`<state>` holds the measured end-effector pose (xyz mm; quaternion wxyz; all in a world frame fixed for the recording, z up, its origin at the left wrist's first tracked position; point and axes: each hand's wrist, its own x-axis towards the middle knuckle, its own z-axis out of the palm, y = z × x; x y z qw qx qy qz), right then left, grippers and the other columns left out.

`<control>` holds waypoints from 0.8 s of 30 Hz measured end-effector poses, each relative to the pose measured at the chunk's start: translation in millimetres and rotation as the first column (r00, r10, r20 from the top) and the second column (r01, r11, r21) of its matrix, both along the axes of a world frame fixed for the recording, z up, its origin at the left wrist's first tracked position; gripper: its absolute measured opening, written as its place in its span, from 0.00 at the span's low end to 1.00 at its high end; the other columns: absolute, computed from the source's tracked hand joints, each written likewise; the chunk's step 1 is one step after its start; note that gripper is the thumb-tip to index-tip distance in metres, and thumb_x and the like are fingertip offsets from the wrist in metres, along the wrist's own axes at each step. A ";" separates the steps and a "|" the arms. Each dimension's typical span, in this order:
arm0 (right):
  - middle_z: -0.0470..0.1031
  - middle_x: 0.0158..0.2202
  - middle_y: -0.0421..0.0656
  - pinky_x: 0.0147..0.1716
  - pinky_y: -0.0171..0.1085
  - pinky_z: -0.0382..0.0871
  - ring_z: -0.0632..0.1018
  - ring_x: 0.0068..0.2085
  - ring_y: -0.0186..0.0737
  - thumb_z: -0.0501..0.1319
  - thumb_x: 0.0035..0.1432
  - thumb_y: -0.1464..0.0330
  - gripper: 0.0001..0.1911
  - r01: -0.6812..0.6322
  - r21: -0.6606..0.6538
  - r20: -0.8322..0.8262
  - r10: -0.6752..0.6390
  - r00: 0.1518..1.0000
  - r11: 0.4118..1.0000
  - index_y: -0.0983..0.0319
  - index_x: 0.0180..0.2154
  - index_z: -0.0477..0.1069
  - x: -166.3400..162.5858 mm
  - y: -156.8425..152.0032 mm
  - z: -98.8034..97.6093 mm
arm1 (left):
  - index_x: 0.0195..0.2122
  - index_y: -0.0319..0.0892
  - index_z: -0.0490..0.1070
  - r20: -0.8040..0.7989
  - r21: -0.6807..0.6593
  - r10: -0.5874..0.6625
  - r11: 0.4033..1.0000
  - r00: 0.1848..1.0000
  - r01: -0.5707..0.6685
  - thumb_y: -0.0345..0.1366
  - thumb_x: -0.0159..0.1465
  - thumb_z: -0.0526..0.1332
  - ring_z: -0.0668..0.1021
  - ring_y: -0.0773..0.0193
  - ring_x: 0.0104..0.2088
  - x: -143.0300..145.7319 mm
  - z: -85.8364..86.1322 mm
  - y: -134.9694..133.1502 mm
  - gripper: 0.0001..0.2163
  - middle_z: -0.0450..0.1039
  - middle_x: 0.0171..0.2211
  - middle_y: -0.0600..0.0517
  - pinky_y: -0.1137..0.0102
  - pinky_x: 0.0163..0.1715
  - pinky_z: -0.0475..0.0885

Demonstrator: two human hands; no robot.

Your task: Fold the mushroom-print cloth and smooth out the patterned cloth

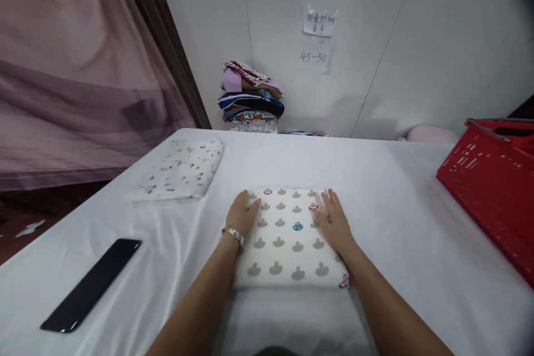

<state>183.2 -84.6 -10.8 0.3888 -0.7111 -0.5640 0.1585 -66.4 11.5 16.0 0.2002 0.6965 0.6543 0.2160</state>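
Note:
A folded white cloth (pixel 287 258) printed with grey mushroom shapes, a blue one and several red ones lies flat on the white-covered table (pixel 334 164). My left hand (pixel 242 213) rests along its far left edge, thumb stretched over the top; a silver bracelet circles that wrist. On the opposite side, my right hand (pixel 337 227) lies at the far right edge with fingers extended and thumb apart. Both hands touch the cloth and look open, though the outer fingers are partly hidden on the left.
Another folded cloth (pixel 183 169) with small dark prints lies at the back left. A long black flat object (pixel 92 285) is at the front left. On the right stands a red plastic basket (pixel 492 189). Stacked textiles (pixel 252 97) rise beyond the far edge, against the wall.

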 end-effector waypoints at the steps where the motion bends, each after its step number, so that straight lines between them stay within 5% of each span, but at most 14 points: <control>1: 0.49 0.63 0.47 0.60 0.48 0.49 0.52 0.63 0.46 0.55 0.55 0.58 0.32 0.031 -0.023 -0.060 -0.032 0.998 0.999 0.61 0.59 0.56 2.6 0.9 -0.5 | 0.58 0.33 0.57 0.023 -0.061 0.029 0.998 0.999 -0.028 0.48 0.60 0.53 0.68 0.53 0.54 -3.4 0.6 2.6 0.29 0.63 0.55 0.38 0.62 0.53 0.62; 6: 0.61 0.59 0.44 0.56 0.43 0.58 0.64 0.58 0.46 0.62 0.49 0.59 0.37 0.100 -0.161 -0.391 -0.156 0.907 0.982 0.58 0.60 0.55 5.0 2.6 6.0 | 0.56 0.37 0.60 0.140 -0.195 0.116 0.977 0.983 -0.087 0.49 0.55 0.59 0.72 0.52 0.49 -12.1 1.7 15.5 0.31 0.68 0.50 0.39 0.63 0.48 0.66; 10: 0.61 0.58 0.44 0.45 0.38 0.70 0.71 0.51 0.44 0.66 0.46 0.62 0.44 0.086 -0.186 -0.811 -0.202 0.549 0.979 0.56 0.61 0.49 7.3 3.0 17.5 | 0.48 0.38 0.67 0.405 -0.347 0.198 0.937 0.893 -0.050 0.52 0.52 0.62 0.76 0.54 0.42 -11.8 5.6 20.8 0.28 0.74 0.42 0.42 0.65 0.40 0.71; 13: 0.67 0.54 0.48 0.39 0.40 0.73 0.75 0.46 0.45 0.67 0.45 0.63 0.43 0.034 -0.206 -0.910 -0.205 0.360 0.978 0.58 0.60 0.50 12.2 2.8 23.9 | 0.45 0.38 0.68 0.656 -0.473 0.257 0.873 0.710 0.120 0.50 0.52 0.63 0.78 0.57 0.32 -10.1 10.8 19.3 0.25 0.76 0.34 0.44 0.65 0.32 0.73; 18: 0.73 0.46 0.50 0.36 0.43 0.73 0.77 0.40 0.48 0.61 0.52 0.59 0.32 -0.213 -0.136 -0.938 -0.056 0.342 0.968 0.61 0.57 0.58 14.9 2.1 28.3 | 0.48 0.39 0.65 0.859 -0.394 0.273 0.893 0.433 0.219 0.39 0.49 0.68 0.78 0.61 0.27 -6.8 18.4 13.6 0.25 0.76 0.32 0.47 0.67 0.29 0.74; 24: 0.74 0.44 0.45 0.36 0.43 0.72 0.77 0.38 0.46 0.65 0.41 0.70 0.48 -0.080 0.040 -0.913 0.069 0.401 0.996 0.54 0.62 0.46 19.4 0.6 31.8 | 0.46 0.35 0.68 0.875 -0.458 0.309 0.780 0.374 0.426 0.36 0.49 0.65 0.79 0.57 0.25 -16.0 28.0 10.3 0.23 0.77 0.29 0.44 0.67 0.25 0.74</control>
